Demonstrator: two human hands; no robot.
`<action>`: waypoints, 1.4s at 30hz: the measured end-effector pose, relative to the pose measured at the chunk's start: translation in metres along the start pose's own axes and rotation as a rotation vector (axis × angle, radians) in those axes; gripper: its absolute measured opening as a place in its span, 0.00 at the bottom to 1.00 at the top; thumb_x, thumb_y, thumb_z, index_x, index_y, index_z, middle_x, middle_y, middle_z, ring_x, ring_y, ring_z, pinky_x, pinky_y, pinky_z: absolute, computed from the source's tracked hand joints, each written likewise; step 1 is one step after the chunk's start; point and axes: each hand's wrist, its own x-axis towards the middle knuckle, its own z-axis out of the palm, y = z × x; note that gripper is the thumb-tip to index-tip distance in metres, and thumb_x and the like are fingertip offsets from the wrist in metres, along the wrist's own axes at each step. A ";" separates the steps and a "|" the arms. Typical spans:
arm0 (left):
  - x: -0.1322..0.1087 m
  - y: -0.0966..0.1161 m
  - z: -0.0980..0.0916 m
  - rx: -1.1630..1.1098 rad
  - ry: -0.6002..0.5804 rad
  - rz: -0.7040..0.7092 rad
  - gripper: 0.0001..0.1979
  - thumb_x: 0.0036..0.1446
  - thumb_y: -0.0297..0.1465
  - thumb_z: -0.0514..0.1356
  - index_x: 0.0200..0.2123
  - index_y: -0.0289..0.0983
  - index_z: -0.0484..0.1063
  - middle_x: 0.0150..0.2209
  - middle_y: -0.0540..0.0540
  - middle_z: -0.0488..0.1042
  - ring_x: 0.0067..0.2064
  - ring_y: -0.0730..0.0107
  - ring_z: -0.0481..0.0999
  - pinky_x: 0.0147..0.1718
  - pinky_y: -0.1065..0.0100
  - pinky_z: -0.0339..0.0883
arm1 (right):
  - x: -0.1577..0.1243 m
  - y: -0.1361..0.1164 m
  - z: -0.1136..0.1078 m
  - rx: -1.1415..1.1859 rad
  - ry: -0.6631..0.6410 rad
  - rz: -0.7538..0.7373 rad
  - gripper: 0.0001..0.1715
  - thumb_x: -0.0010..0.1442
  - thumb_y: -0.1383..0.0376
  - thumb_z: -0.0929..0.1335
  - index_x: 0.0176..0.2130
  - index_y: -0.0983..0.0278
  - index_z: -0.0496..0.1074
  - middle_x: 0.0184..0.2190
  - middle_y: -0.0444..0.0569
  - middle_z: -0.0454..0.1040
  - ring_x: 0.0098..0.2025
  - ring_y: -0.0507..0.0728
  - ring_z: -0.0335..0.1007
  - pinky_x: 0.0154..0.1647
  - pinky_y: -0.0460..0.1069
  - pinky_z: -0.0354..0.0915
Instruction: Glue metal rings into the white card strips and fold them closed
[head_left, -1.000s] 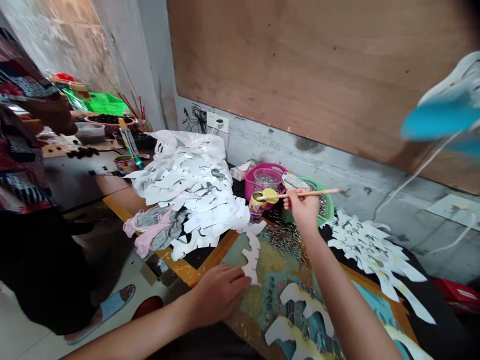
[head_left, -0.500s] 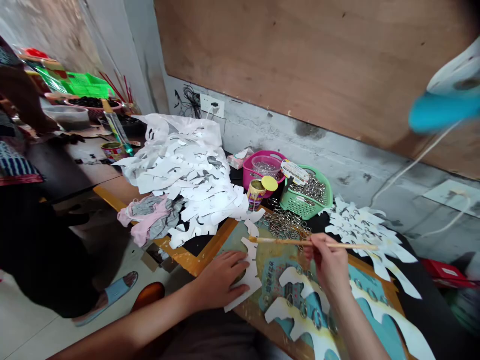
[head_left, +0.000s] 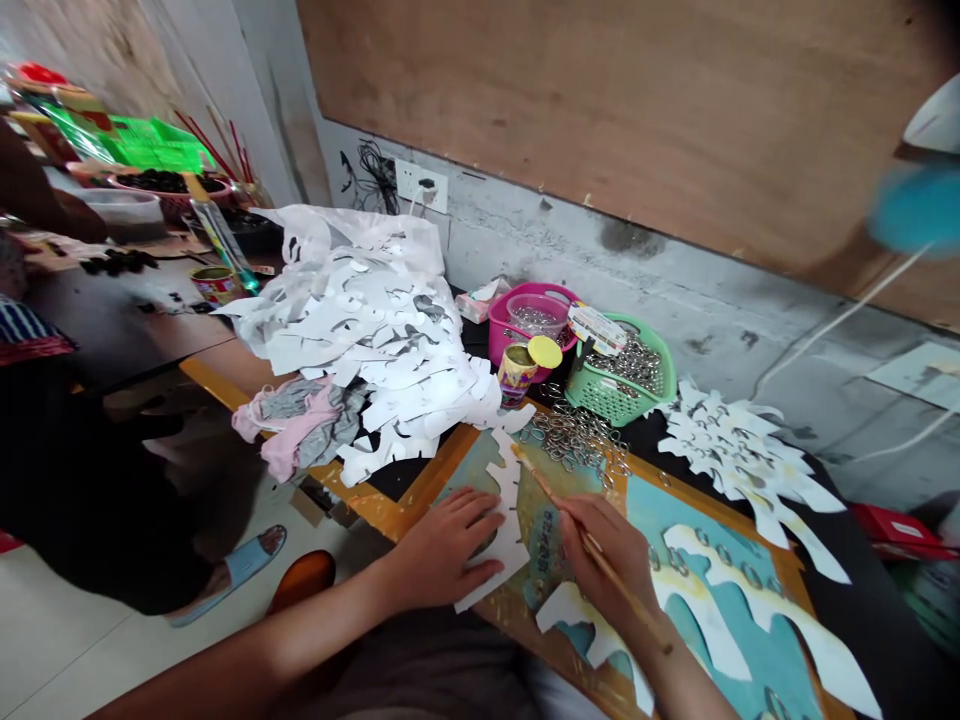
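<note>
A: Left hand (head_left: 450, 550)?
B: Palm down on the white cutout (head_left: 510, 540), fingers a bit spread. Pressing it, not pinching anything.
A: Right grip?
B: Right hand (head_left: 611, 560) is pinching the wooden brush (head_left: 541, 480), fingers closed round the handle. Handle runs back over the wrist, bristle end points up-left.
A: Bristles on the cutout?
B: At its right edge, near the upper end. Can't tell if they touch.
A: Where's the cutout sitting?
B: Near edge of the tabletop (head_left: 870, 620), left of the brush. Its far end is close to the big white pile (head_left: 375, 350).
A: What's around it?
B: Loose metal rings (head_left: 574, 440) just beyond the brush tip. Purple can (head_left: 516, 372) behind the cutout's far end, with a round yellow lid (head_left: 545, 351) beside its mouth. Pink basket (head_left: 498, 335) behind the can, green basket (head_left: 607, 398) right of that, more rings inside it.
A: Right side?
B: Cutouts with rings on them (head_left: 780, 600), laid on a blue surface.
</note>
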 end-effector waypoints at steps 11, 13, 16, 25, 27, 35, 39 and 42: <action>0.001 -0.001 0.001 -0.010 0.006 -0.005 0.19 0.61 0.37 0.59 0.53 0.36 0.68 0.55 0.35 0.70 0.58 0.53 0.69 0.62 0.46 0.56 | -0.033 -0.018 0.004 -0.254 -0.242 -0.164 0.22 0.64 0.75 0.60 0.56 0.67 0.66 0.46 0.57 0.73 0.47 0.62 0.73 0.44 0.56 0.74; 0.001 -0.001 0.002 -0.016 -0.002 -0.006 0.19 0.61 0.37 0.59 0.53 0.36 0.67 0.56 0.35 0.70 0.58 0.53 0.69 0.63 0.46 0.56 | -0.034 -0.023 0.001 -0.259 -0.278 -0.153 0.21 0.64 0.75 0.60 0.55 0.66 0.66 0.46 0.57 0.74 0.47 0.62 0.73 0.44 0.56 0.74; 0.001 -0.001 0.003 -0.025 -0.010 -0.011 0.19 0.60 0.37 0.59 0.53 0.36 0.67 0.56 0.35 0.70 0.58 0.53 0.69 0.63 0.46 0.56 | -0.031 -0.030 -0.004 -0.199 -0.319 -0.122 0.20 0.64 0.74 0.60 0.54 0.64 0.67 0.45 0.55 0.75 0.47 0.61 0.73 0.45 0.55 0.74; 0.002 0.001 -0.001 -0.018 0.015 0.002 0.19 0.60 0.36 0.59 0.53 0.36 0.67 0.55 0.34 0.71 0.58 0.53 0.70 0.62 0.46 0.56 | -0.035 -0.023 0.005 -0.278 -0.062 -0.115 0.17 0.65 0.64 0.66 0.53 0.64 0.69 0.48 0.59 0.74 0.44 0.62 0.76 0.42 0.54 0.76; 0.003 0.001 0.000 -0.018 0.004 -0.003 0.19 0.61 0.36 0.59 0.53 0.36 0.67 0.55 0.35 0.71 0.58 0.53 0.70 0.62 0.46 0.56 | -0.037 -0.023 0.009 -0.281 -0.057 -0.118 0.12 0.65 0.68 0.65 0.49 0.64 0.71 0.43 0.56 0.76 0.41 0.60 0.77 0.42 0.53 0.76; 0.004 0.003 -0.001 -0.066 -0.029 -0.053 0.20 0.61 0.37 0.58 0.53 0.36 0.64 0.55 0.36 0.71 0.58 0.54 0.69 0.64 0.46 0.53 | -0.044 -0.038 0.001 -0.223 -0.194 -0.159 0.18 0.63 0.75 0.61 0.50 0.65 0.70 0.45 0.55 0.77 0.45 0.60 0.76 0.43 0.53 0.76; 0.004 0.002 0.001 -0.072 -0.020 -0.052 0.20 0.61 0.37 0.59 0.53 0.36 0.64 0.54 0.36 0.72 0.58 0.54 0.70 0.64 0.46 0.53 | -0.046 -0.043 -0.003 -0.168 -0.224 -0.189 0.20 0.63 0.76 0.60 0.52 0.64 0.69 0.47 0.54 0.77 0.49 0.59 0.75 0.49 0.53 0.74; 0.004 0.001 0.002 -0.069 -0.015 -0.053 0.20 0.61 0.37 0.59 0.54 0.36 0.64 0.54 0.36 0.72 0.58 0.54 0.70 0.64 0.46 0.53 | -0.046 -0.045 -0.004 -0.102 -0.258 -0.169 0.18 0.64 0.74 0.62 0.52 0.63 0.69 0.47 0.52 0.77 0.50 0.58 0.73 0.52 0.53 0.73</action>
